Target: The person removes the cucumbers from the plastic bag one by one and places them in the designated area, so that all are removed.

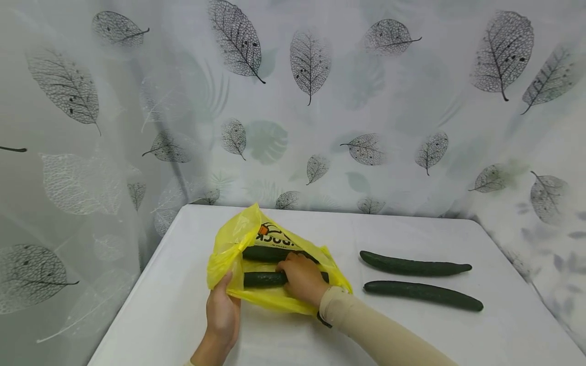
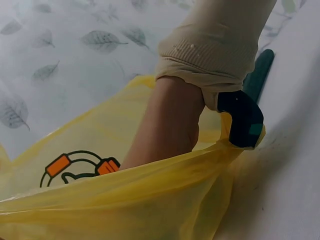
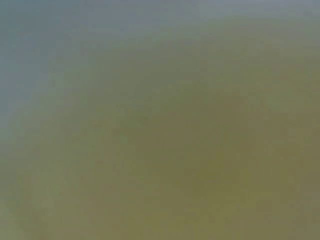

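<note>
A yellow plastic bag (image 1: 229, 249) lies on the table with its mouth spread open toward me. My left hand (image 1: 222, 315) holds the bag's near left edge, thumb over the rim and the other fingers hidden behind the plastic. Inside the mouth, my right hand (image 1: 304, 279) grips a dark green cucumber (image 1: 263, 279) around its middle. Just behind it, a second cucumber (image 1: 263, 253) rests in the bag. In the left wrist view the right forearm (image 2: 167, 125) reaches down into the bag; its hand is hidden there. Only a yellowish blur fills the right wrist view.
Two more cucumbers, a far one (image 1: 414, 265) and a near one (image 1: 423, 294), lie side by side to the right of the bag on the white table (image 1: 403, 335). A leaf-patterned curtain (image 1: 339, 117) hangs behind the table and along its sides.
</note>
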`<state>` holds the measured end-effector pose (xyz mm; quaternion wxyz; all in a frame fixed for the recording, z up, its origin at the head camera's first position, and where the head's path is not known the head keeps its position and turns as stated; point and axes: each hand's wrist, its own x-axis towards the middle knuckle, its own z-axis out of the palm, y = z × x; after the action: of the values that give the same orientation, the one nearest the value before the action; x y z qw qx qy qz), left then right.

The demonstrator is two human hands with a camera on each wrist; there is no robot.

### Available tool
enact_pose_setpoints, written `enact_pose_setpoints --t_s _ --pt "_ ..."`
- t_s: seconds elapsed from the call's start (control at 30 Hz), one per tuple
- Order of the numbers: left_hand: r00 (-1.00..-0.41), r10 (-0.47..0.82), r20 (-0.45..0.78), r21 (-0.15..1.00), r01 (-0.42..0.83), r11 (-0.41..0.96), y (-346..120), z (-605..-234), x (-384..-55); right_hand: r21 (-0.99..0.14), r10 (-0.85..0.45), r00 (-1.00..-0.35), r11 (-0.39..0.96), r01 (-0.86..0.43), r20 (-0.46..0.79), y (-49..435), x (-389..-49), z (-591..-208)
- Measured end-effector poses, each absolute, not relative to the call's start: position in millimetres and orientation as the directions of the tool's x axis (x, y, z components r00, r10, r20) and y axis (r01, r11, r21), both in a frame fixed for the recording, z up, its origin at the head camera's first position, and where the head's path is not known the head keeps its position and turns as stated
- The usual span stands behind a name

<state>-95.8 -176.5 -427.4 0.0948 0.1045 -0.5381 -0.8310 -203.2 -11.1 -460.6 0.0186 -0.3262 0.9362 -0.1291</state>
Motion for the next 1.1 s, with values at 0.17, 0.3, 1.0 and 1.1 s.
enact_pose_setpoints --t_s 0.17,0.3,1.0,1.1 --pt "-0.959 -0.274 -0.064 0.909 0.057 -0.413 -177 -426 -95 -0.243 -0.609 -0.793 0.764 -0.597 0.033 -10 -201 -457" --pt "-0.957 -0.284 -0.063 0.911 0.061 -0.409 -177 -423 -95 -0.270 -0.588 -0.808 0.773 -0.574 0.032 -7 -198 -450" --pt "-0.939 -0.341 -0.032 0.895 0.125 -0.428 -177 -417 -93 -0.476 -0.543 -0.825 0.691 -0.544 0.155 17 -196 -426" --pt "-0.937 -0.350 -0.025 0.899 0.132 -0.418 -177 -416 -94 -0.497 -0.540 -0.827 0.680 -0.539 0.157 21 -196 -424"
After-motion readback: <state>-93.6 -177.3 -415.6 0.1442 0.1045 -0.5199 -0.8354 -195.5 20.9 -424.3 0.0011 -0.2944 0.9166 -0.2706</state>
